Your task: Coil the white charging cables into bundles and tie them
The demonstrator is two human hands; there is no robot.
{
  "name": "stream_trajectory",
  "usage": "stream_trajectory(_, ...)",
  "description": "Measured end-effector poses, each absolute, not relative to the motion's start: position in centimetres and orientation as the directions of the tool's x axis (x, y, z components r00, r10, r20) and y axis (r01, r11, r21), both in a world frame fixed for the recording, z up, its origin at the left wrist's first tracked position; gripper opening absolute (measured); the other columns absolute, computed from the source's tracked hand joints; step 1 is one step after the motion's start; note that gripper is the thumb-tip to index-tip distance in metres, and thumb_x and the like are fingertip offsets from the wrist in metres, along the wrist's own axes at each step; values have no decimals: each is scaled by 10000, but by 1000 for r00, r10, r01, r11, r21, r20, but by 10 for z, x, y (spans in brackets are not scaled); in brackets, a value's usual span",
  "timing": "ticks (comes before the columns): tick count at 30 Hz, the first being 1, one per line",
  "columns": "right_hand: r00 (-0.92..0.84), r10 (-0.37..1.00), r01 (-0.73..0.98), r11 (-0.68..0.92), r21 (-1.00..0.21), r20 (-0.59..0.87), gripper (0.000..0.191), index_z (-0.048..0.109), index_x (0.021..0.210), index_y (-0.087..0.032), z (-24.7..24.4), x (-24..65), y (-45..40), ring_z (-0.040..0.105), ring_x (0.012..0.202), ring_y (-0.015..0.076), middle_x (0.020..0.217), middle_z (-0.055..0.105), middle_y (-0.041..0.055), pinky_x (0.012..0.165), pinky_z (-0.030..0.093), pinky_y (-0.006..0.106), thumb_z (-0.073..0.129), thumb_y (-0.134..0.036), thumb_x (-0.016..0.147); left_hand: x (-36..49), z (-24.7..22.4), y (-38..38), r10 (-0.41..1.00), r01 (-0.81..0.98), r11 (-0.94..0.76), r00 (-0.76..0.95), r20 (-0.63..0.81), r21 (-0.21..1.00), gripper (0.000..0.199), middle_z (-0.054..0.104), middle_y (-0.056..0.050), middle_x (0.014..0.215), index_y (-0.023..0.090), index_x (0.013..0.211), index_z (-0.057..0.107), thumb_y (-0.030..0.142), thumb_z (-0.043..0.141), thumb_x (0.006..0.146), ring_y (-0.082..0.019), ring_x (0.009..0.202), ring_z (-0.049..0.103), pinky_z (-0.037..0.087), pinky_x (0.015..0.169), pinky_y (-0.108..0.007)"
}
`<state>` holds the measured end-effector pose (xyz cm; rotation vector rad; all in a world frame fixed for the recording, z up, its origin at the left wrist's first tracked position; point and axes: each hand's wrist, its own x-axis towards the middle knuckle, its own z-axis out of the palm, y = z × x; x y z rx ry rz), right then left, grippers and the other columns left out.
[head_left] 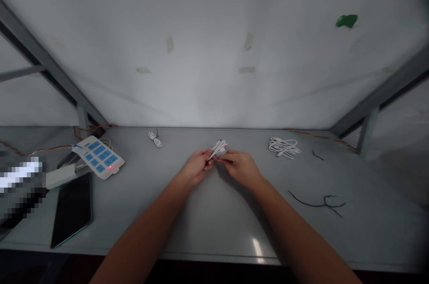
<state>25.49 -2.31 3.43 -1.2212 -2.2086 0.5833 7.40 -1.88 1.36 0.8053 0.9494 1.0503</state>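
A white USB cable (219,148), folded into a short bundle, is held above the middle of the table. Its flat USB plug points up at the bundle's right side. My left hand (197,165) grips the bundle from the left, fingers closed. From the other side, my right hand (243,168) pinches at the bundle's lower part, where a thin dark tie partly shows between the fingers. Whether the right fingertips also hold the tie's end is too small to make out.
One tied white cable (155,139) lies at the back left, a loosely coiled one (284,148) at the back right. Black twist ties (317,205) lie on the right. At left are a power strip (98,157), a white adapter (62,176) and a dark tablet (73,208).
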Motion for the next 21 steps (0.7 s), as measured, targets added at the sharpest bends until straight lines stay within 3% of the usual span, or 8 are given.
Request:
stream_trajectory(4, -425, 873, 711, 486, -509, 239, 223, 806, 917, -264, 38, 253, -30, 680, 854, 182, 954, 784, 39, 760, 415, 246, 598, -192, 948, 71, 10, -17, 976, -184, 201, 120, -181, 962, 311, 543, 19, 656, 146, 809, 648, 450, 684, 862, -68, 503, 396, 239, 456, -204)
stream_trajectory(7, -440, 864, 729, 503, -464, 246, 218, 788, 893, -247, 39, 251, -33, 666, 808, 176, 919, 773, 43, 741, 410, 248, 589, -179, 948, 71, 10, -17, 992, 85, 105, 60, -110, 991, 295, 578, 18, 642, 165, 854, 659, 448, 603, 918, -98, 499, 460, 332, 503, -230)
stream_trajectory(10, -481, 823, 707, 568, -421, 303, 204, 765, 899, -224, 37, 250, -33, 657, 839, 194, 926, 752, 67, 779, 441, 272, 581, -150, 945, 73, 11, -20, 1000, 386, -27, 11, 25, 922, 239, 668, -22, 716, 173, 901, 684, 360, 546, 954, -151, 608, 585, 431, 623, -268)
stream_trajectory(13, -528, 740, 643, 669, -373, 417, 220, 740, 892, -202, 34, 250, -29, 635, 938, 236, 980, 725, 106, 847, 486, 331, 553, -97, 936, 76, 12, -25, 987, 560, -154, 54, 150, 814, 204, 738, -68, 872, 185, 952, 688, 283, 512, 975, -192, 785, 659, 467, 753, -294)
stream_trajectory(18, -547, 628, 535, 771, -345, 553, 314, 701, 910, -189, 30, 250, -23, 598, 1150, 270, 1298, 680, 139, 995, 503, 425, 508, 48, 837, 80, 15, -33, 952, 680, -307, 230, 203, 666, 250, 741, -110, 977, 171, 960, 669, 164, 420, 986, -208, 863, 665, 483, 828, -325)
stream_trajectory(21, -536, 685, 561, 726, -398, 494, 313, 694, 927, -194, 26, 249, -21, 648, 1019, 241, 1111, 740, 119, 919, 525, 387, 496, 39, 855, 81, 17, -36, 943, 686, -334, 251, 220, 647, 242, 735, -119, 999, 173, 964, 672, 129, 434, 955, -220, 896, 664, 491, 852, -342)
